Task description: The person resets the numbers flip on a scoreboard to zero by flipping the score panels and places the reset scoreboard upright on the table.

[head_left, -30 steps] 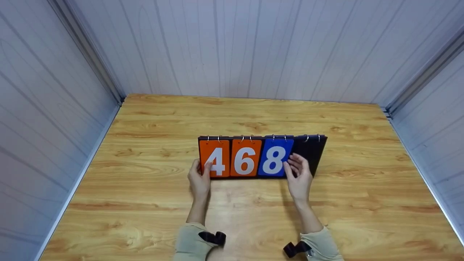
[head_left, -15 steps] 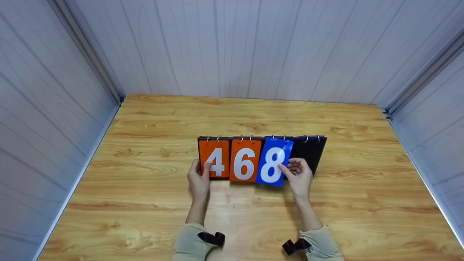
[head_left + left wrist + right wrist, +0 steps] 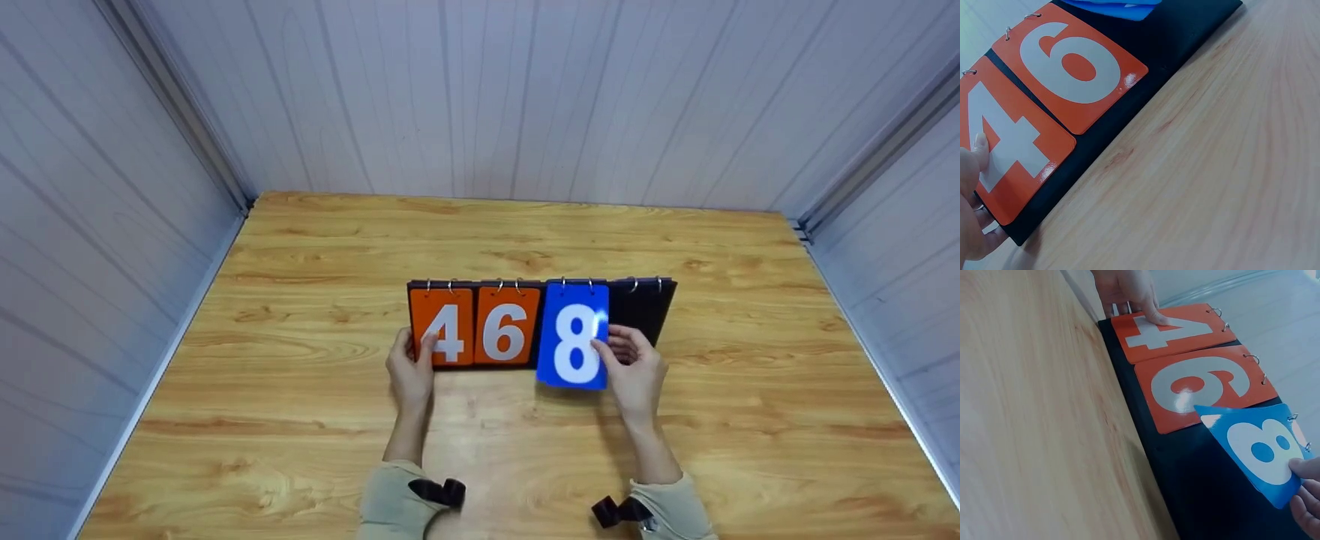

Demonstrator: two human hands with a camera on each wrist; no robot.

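Note:
A black flip scoreboard [image 3: 641,306] leans on the table, its number cards hung from metal rings. My left hand [image 3: 410,377] grips its left edge, thumb over the orange 4 card [image 3: 461,322] and fingers behind the board. Beside that card the orange 6 card [image 3: 504,334] lies against the board. With thumb and fingers my right hand [image 3: 637,379] pinches the right edge of the blue 8 card [image 3: 555,330]. The blue card's lower end is swung out from the board, as the right wrist view shows, while its top stays on the rings [image 3: 1293,417].
The wooden table [image 3: 315,420] extends around the scoreboard on every side. Pale panelled walls [image 3: 480,97] rise at the back, left and right. Black straps [image 3: 439,492] sit on both sleeves.
The blue 8 card, flat against the board a second ago, has been pulled outward by my right hand, which shifted slightly right. The 6 card tipped out briefly and lies back again. My left hand stays put.

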